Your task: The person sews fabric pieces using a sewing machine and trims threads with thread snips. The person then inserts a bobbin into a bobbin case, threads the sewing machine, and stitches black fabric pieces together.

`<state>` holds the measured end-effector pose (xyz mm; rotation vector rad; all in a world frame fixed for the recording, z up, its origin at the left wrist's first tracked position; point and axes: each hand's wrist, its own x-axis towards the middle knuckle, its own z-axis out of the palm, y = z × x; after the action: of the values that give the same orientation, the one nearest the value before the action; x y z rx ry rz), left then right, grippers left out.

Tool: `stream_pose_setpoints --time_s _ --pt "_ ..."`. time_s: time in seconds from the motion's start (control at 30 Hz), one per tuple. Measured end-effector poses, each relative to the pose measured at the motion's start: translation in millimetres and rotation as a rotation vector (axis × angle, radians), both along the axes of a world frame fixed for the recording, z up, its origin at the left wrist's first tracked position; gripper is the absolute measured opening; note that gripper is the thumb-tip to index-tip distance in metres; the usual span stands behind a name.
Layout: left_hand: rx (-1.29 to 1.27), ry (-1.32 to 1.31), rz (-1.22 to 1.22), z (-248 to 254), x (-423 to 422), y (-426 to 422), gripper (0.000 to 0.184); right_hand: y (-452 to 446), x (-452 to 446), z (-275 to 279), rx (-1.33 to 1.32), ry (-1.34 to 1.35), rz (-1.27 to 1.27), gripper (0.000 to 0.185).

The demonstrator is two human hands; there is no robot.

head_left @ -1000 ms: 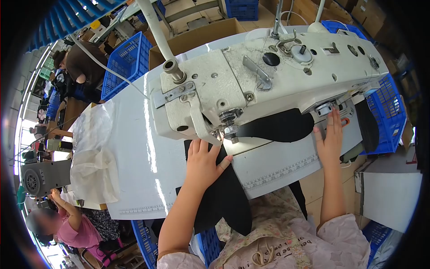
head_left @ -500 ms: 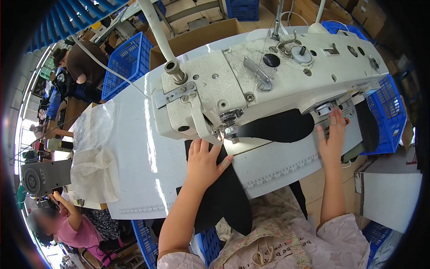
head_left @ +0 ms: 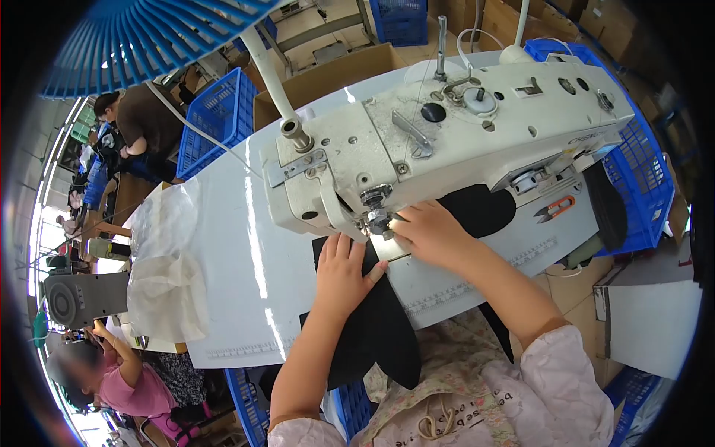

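Broadly, your pale tabletop (head_left: pixel 231 298) spreads beneath everything, and its near edge curves past you at 6 o'clock. Your white sewing machine (head_left: pixel 447 134) stands on it, its long body reaching from 11 o'clock to 2, taking the metal presser fittings (head_left: pixel 379 218) as the clock's centre. Your black piece (head_left: pixel 372 343) lies at 6 o'clock from there: matte, dark all over, flat on the tabletop at its far end, with a rounded lobe and a notch spilling over the near edge. At 9 o'clock you have a crumpled, see-through plastic sheet (head_left: pixel 167 298).

A second black piece (head_left: pixel 480 207), rounded at its outer end, sits at 3 o'clock; your fingers cover its inner end, so you cannot tell whether it joins the first. Your left hand (head_left: pixel 342 276), at 7 o'clock, has its grip spread wide, palm down on the black piece. Your right hand (head_left: pixel 430 235), at 3 o'clock, has bunched fingertips touching the fittings; you cannot tell whether that grip holds anything. Smallest, orange-handled snips (head_left: pixel 557 208) lie farther out at 3 o'clock. The machine's head and your fingers block the needle.
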<state>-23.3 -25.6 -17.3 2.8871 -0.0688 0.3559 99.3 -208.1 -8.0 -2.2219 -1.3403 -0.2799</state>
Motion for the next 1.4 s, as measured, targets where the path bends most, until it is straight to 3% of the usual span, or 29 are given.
stream_pose_setpoints --time_s 0.03,0.27,0.53,0.73,1.4 --pt "-0.029 -0.026 0.023 -1.6 -0.2 -0.1 0.063 2.9 3.7 -1.6 -0.107 0.031 0.037 0.022" --pt "0.055 -0.051 0.045 -3.7 -3.0 -6.8 0.062 0.2 1.1 -6.8 -0.008 -0.050 0.039 0.022" --pt "0.208 0.120 0.069 0.0 -1.9 -2.0 0.068 -1.3 -7.5 -10.3 -0.043 -0.081 0.005 0.027" --pt "0.091 0.169 0.070 -2.2 -14.6 -14.8 0.072 -2.6 -19.5 -7.9 -0.085 -0.044 -0.014 0.031" --pt "0.112 0.303 -0.046 17.9 -30.1 -13.4 0.073 -8.3 -61.2 -2.5 -0.067 0.079 -0.006 0.045"
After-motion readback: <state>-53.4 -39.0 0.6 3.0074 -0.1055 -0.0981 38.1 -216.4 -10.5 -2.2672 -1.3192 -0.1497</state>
